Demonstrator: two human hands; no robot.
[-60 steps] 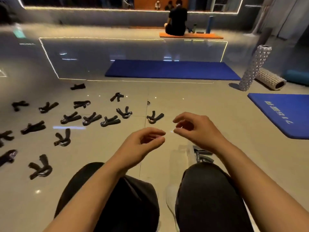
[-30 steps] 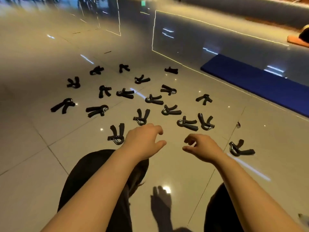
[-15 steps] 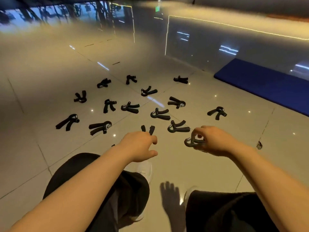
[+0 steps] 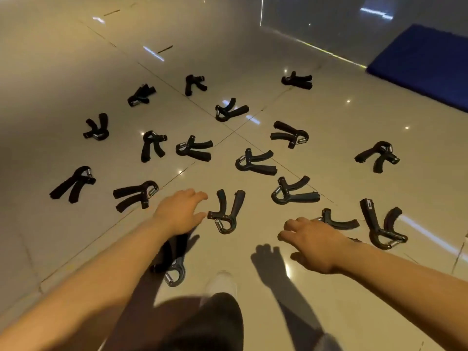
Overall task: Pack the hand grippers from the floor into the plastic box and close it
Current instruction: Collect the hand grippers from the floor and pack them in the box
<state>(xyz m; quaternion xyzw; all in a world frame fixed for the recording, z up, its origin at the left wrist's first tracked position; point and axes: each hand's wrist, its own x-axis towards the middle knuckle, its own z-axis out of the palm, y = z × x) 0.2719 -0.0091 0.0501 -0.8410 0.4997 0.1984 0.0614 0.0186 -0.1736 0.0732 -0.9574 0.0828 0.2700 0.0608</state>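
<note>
Though blurred, both hands apparently empty.

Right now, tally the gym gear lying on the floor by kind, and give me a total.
Hand grippers: 17 (one partly hidden under the left arm, one partly behind the right hand)
Blue mat: 1
Total: 18

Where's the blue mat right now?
In the head view, the blue mat lies at the upper right edge, on the floor beyond the scattered hand grippers.
</note>
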